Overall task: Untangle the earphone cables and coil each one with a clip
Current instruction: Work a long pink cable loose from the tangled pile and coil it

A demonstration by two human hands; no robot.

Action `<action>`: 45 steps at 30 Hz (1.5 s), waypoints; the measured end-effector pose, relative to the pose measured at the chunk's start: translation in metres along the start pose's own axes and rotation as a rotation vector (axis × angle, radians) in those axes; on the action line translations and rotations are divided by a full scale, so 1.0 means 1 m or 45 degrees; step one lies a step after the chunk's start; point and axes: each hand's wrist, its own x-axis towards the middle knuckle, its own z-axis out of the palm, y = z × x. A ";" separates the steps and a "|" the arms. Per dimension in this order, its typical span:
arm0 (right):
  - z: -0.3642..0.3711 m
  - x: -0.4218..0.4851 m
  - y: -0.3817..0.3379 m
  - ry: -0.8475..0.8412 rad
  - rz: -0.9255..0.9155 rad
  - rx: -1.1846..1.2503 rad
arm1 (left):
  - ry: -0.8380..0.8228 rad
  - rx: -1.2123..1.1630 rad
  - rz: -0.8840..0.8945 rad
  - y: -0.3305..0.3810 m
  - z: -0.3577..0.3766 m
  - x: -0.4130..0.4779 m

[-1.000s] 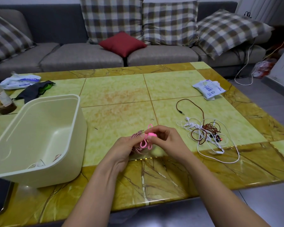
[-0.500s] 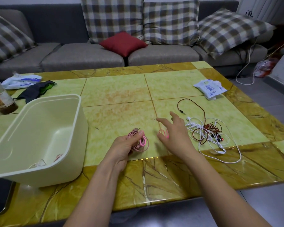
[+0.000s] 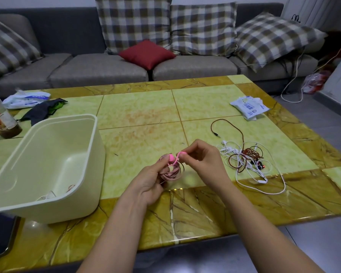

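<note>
My left hand (image 3: 149, 181) grips a coiled pink earphone cable (image 3: 173, 173) just above the table's middle front. A bright pink clip strap (image 3: 174, 159) loops over the top of the coil. My right hand (image 3: 203, 160) pinches the free end of that strap. To the right lies a tangle of a white earphone cable (image 3: 264, 181) and a dark red cable (image 3: 242, 160), whose plug end (image 3: 216, 133) stretches toward the table's middle.
A cream plastic bin (image 3: 47, 164) stands at the left with coiled cables at its bottom. A cup with a dark drink (image 3: 0, 117), a dark cloth (image 3: 41, 111) and white packets (image 3: 249, 105) lie further back. The sofa is behind the yellow marble table (image 3: 142, 115).
My right hand let go, reached out to the right over the table, and has come back to the coil, now pinching the pink clip strap. My left hand kept hold of the coil.
</note>
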 end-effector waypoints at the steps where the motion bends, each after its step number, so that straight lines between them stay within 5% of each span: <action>1: -0.002 0.000 -0.002 0.012 0.030 0.058 | 0.032 0.002 0.014 0.001 -0.001 0.000; 5: -0.011 0.001 -0.008 -0.055 0.200 0.149 | 0.169 0.036 0.140 0.002 0.000 -0.001; 11: -0.014 -0.001 -0.007 -0.541 0.511 -0.020 | 0.199 0.073 0.233 0.002 0.002 -0.005; 19: -0.004 -0.005 -0.010 -0.503 0.444 -0.006 | 0.186 0.242 0.343 -0.001 0.001 -0.007; 26: -0.009 -0.004 -0.015 -0.715 0.502 0.107 | 0.177 0.285 0.376 0.000 0.002 -0.009; 45: -0.006 -0.003 -0.015 -0.342 0.313 0.069 | 0.113 0.346 0.328 -0.004 0.003 -0.004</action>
